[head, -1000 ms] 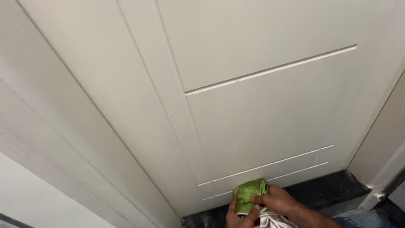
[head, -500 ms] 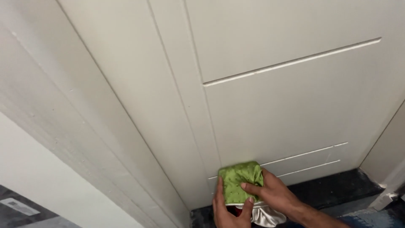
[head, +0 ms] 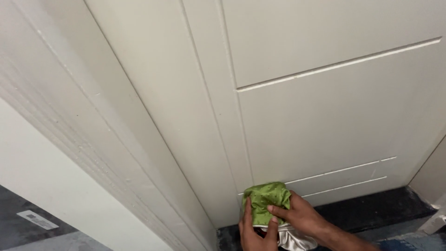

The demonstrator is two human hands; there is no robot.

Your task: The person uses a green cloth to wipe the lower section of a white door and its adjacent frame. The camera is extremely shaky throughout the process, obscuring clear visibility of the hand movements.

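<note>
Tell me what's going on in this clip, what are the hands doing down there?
A person is crouched at the foot of a cream panelled door, pressing a bunched green cloth against its bottom corner, beside the grooves of the lower panel. Both hands are on the cloth: the left hand grips it from below and the right hand covers its right side. A shiny whitish fabric bunches under the hands. The dark floor runs along the door's base.

A cream panelled door (head: 325,130) with thin grooves fills the view, set in a ribbed frame (head: 93,153). Below runs a dark floor (head: 371,209).
</note>
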